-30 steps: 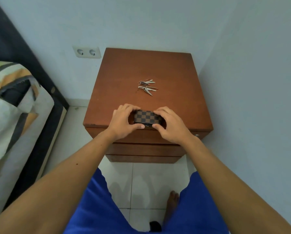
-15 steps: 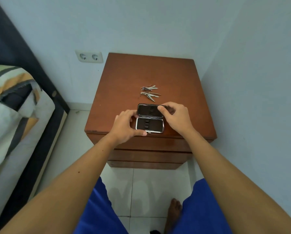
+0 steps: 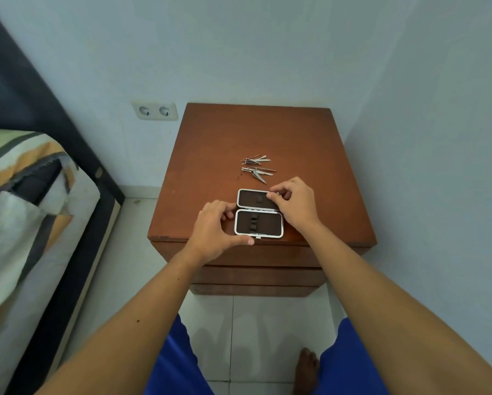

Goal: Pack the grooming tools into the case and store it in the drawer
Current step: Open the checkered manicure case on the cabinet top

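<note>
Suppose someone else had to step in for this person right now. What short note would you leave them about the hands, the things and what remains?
Left hand: holds the near half of the case, thumb along its front edge.
Right hand: pinches the right corner of the far half.
Case: lies open on the nightstand, near the front edge, both halves empty apart from their loops.
Tools: a loose metal pile just behind the case, untouched.
Done: case opened.
Left: put the tools in, shut the case, open a drawer and store it; the drawers look closed.
</note>
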The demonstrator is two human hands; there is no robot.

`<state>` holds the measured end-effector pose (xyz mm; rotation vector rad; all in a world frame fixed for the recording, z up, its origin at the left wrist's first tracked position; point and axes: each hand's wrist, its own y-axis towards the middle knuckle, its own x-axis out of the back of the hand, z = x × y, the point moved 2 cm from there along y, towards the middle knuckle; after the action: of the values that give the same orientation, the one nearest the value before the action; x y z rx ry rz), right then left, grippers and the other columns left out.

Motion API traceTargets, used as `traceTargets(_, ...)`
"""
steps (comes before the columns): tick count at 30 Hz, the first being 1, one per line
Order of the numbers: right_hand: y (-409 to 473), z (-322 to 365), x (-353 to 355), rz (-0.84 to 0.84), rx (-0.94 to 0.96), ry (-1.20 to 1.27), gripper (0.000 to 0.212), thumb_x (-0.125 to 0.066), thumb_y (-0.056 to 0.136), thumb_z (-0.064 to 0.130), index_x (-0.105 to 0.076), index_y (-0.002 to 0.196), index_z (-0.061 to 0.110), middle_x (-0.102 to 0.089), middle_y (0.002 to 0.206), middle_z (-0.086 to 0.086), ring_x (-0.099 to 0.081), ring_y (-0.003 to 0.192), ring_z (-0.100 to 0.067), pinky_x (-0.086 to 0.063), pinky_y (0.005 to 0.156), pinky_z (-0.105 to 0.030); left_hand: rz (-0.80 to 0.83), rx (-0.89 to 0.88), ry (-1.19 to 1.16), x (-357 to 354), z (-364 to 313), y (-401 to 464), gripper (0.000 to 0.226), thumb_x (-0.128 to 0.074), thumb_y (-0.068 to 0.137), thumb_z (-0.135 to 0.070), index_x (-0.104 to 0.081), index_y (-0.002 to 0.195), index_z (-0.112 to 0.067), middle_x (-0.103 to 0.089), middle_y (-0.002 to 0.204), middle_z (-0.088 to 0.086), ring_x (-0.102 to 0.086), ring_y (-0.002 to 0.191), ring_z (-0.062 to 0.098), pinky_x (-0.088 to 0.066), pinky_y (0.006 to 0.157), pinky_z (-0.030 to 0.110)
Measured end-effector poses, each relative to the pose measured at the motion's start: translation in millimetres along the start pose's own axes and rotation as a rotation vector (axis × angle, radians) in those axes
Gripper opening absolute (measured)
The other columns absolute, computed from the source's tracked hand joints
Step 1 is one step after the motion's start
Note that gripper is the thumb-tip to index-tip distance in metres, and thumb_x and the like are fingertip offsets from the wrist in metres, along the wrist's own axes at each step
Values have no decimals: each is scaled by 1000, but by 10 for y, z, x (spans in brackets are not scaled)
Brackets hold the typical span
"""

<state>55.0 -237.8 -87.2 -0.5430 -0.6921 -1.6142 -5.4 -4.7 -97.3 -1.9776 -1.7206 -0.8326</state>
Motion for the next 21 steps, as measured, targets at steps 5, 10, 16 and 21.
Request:
traceTargets(5, -38, -23, 17, -4, 13, 30, 18, -83, 87, 30, -81, 103, 22, -65, 97, 2, -57, 77, -6, -49, 78, -23, 9, -8, 19, 6, 8, 1, 91, -94, 55, -66, -64, 132, -28, -61, 108, -13, -52, 99, 12, -52, 85, 37)
traceTargets(10, -217, -53, 197, 47, 63, 44, 32, -83, 88, 29, -76, 118, 18, -66, 106, 5, -65, 86, -9, -53, 79, -22, 35, 0, 27, 32, -10, 14, 88, -94, 56, -65, -61, 130, -32, -59, 109, -13, -52, 100, 12, -53, 87, 42)
traceTargets(16, -671, -142, 334, 92, 84, 36, 34, -86, 84, 37, -77, 115, 25, -68, 101, 9, -61, 86, -4, -44, 75, -14, 23, -6, 14, 120, -105, 128, 91, -79, 61, -81, -60, 133, -29, -61, 113, -12, -54, 102, 7, -48, 82, 26)
traceTargets(21, -869, -112, 301, 96, 92, 5, 43, -86, 82, 43, -76, 118, 23, -64, 107, 9, -56, 96, -8, -39, 77, -8, 43, -73, 150, 149, -183, 481, 55, -70, 100, -35, -54, 149, -17, -64, 137, 1, -55, 113, 9, -48, 103, 33)
